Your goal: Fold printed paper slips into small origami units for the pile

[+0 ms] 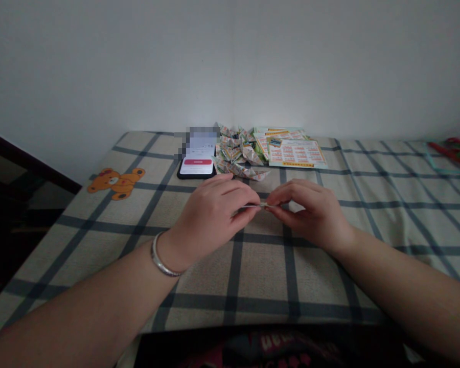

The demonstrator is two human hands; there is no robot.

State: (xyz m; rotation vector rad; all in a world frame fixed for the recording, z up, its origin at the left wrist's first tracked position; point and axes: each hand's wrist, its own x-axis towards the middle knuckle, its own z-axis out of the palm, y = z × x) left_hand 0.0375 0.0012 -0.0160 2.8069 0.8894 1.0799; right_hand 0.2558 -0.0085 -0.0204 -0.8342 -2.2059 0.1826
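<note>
My left hand [224, 204] and my right hand [310, 207] meet above the middle of the table, fingertips close together. Between them they pinch a thin piece of paper [263, 204], seen almost edge-on. Fingers cover most of it, so its print and any folds are hidden. Just beyond my hands lie several folded paper pieces [239, 148] in a loose heap. To the right of the heap, flat printed sheets [297, 153] with rows of small red and orange blocks overlap one another.
A phone [197, 153] with a lit screen lies left of the folded pieces. An orange bear cutout [117, 182] is near the left edge. The checked tablecloth [199, 291] reaches back to a pale wall [230, 61]. Red and green items [458, 152] sit at far right.
</note>
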